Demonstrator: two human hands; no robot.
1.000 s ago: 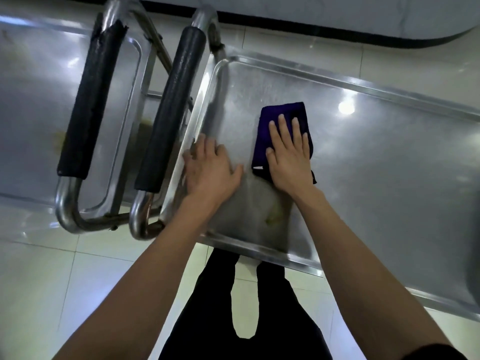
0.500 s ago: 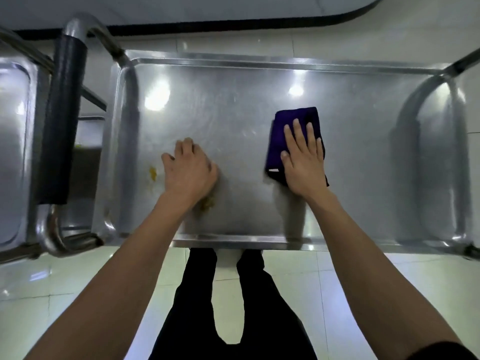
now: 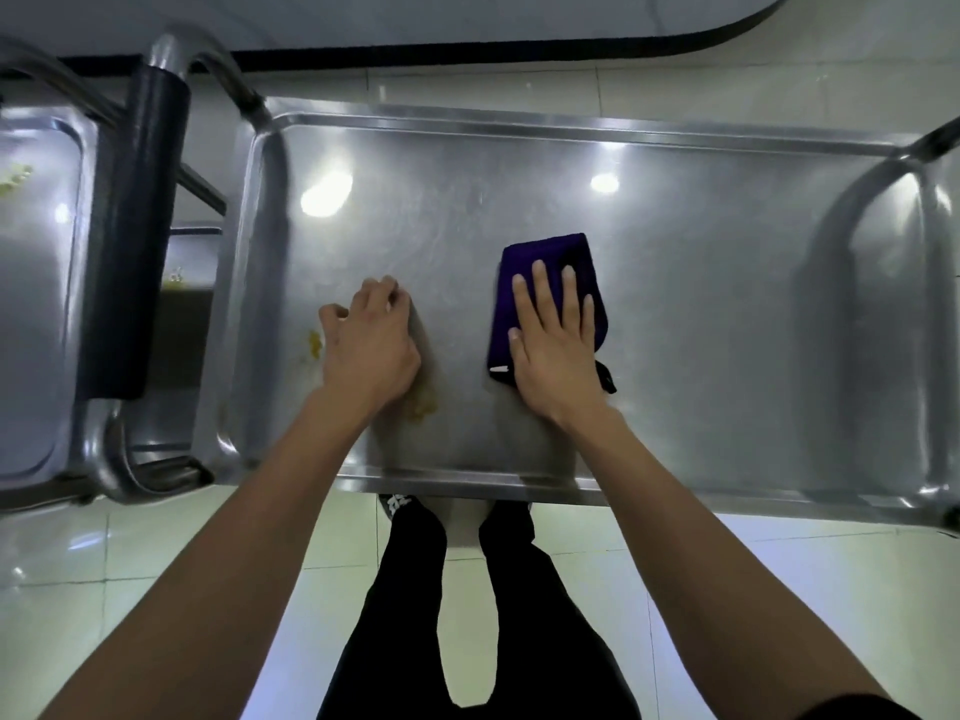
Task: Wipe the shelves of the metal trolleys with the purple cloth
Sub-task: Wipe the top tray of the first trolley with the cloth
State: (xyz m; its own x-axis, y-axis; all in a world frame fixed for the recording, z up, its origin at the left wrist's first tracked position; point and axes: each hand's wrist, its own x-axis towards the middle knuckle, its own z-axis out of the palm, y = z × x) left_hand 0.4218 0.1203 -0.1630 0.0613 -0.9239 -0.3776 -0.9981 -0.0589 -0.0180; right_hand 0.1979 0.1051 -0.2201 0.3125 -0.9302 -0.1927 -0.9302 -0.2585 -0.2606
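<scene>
A metal trolley's top shelf (image 3: 701, 283) fills the middle of the view. On it lies a folded purple cloth (image 3: 540, 257). My right hand (image 3: 556, 345) presses flat on the cloth with fingers spread. My left hand (image 3: 369, 345) rests on the bare shelf to the left of the cloth, fingers curled under, holding nothing. Yellowish smears sit beside it: a stain (image 3: 314, 345) to its left and a stain (image 3: 423, 402) near its wrist.
A second metal trolley (image 3: 36, 283) stands at the left, with yellow crumbs on its shelf. A black padded handle (image 3: 140, 231) rises between the two trolleys. Pale tiled floor (image 3: 779, 589) lies below, with my dark-trousered legs (image 3: 467, 615) at the shelf's near edge.
The view swung right, bringing the whole shelf into frame. My right hand and the cloth have moved right along the shelf. My left hand's fingers have curled.
</scene>
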